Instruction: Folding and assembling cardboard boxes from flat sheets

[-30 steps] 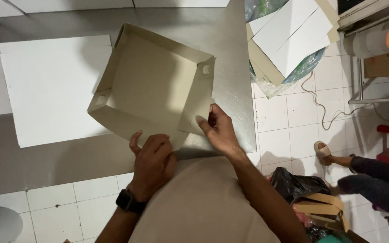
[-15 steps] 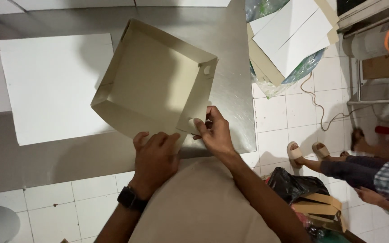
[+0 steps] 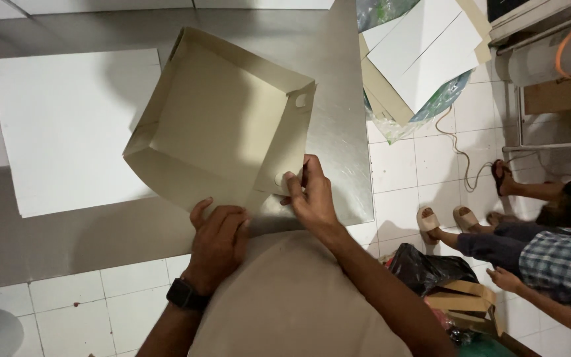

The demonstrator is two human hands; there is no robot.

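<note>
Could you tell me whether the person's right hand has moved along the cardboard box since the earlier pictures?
Yes. The right hand has slid left, away from the steel table's right edge, and now pinches the box's near corner flap.

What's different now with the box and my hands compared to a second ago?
The right hand shifted from the box's corner onto its loose side flap, pinching it. The left hand slid right along the near edge. The box turned slightly. The white sheet on the table stayed put.

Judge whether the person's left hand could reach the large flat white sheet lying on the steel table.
Probably yes: the left hand rests at the half-folded beige cardboard box's near edge, and the white sheet lies just left, nothing between.
</note>
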